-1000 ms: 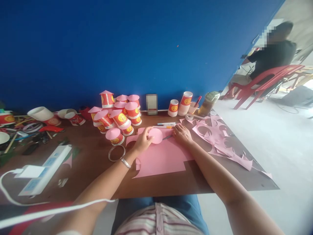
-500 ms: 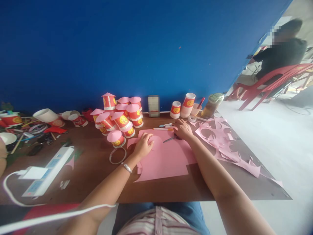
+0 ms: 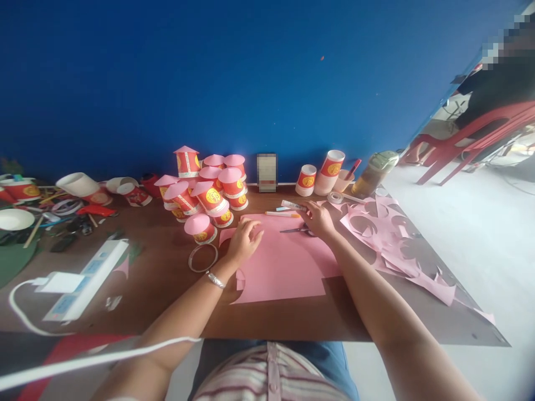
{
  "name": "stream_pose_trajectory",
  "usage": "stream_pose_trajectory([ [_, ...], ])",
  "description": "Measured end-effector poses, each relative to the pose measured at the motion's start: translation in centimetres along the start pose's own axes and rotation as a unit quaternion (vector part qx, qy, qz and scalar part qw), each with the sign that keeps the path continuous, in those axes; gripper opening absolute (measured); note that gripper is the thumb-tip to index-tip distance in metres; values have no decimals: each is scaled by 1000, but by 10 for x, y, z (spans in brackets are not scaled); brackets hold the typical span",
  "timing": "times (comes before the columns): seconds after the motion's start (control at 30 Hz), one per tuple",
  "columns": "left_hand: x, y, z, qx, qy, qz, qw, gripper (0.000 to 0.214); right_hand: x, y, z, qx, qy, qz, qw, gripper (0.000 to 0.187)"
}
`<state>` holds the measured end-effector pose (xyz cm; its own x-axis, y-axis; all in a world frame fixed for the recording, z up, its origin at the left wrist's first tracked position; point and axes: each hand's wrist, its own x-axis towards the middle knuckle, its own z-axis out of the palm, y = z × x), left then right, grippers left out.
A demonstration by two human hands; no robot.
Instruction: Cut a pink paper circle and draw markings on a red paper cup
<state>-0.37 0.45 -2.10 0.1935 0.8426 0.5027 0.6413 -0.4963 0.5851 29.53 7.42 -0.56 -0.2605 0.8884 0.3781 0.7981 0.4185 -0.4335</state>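
My right hand (image 3: 320,220) is closed on one end of a white tube with print on it (image 3: 292,205), just above the table. Below that hand lie scissors (image 3: 295,229) with dark handles, on a large pink paper sheet (image 3: 284,267). My left hand (image 3: 246,240) is over the sheet's left edge, its fingers curved and the thumb apart from them. I make out nothing between them. A white and orange pen (image 3: 282,214) lies along the sheet's far edge. Left of my hand, red paper cups with pink cone tops (image 3: 198,227) stand grouped and stacked.
Pink paper scraps (image 3: 376,239) spread over the table's right side. Behind are uncapped cups (image 3: 306,181), a tape roll (image 3: 335,197) and a jar (image 3: 375,174). A tape ring (image 3: 203,258) and a power strip (image 3: 86,281) lie left. A person sits on a red chair (image 3: 472,139) beyond.
My right hand has lifted the white tube from beside the scissors. My left hand has shifted slightly left, and the pink disc beneath it no longer shows. The view has turned a little.
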Motion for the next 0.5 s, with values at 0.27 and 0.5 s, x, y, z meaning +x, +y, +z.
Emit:
stream_pose_trajectory([
  [0.27, 0, 7, -1, -94, -30, -14, 995, 38, -14, -50, 17, 155, -106, -117, 975, 22],
  [0.5, 6, 8, -6, -144, 16, -57, 988, 29, 10, -49, 14, -4, -87, -77, 993, 45],
])
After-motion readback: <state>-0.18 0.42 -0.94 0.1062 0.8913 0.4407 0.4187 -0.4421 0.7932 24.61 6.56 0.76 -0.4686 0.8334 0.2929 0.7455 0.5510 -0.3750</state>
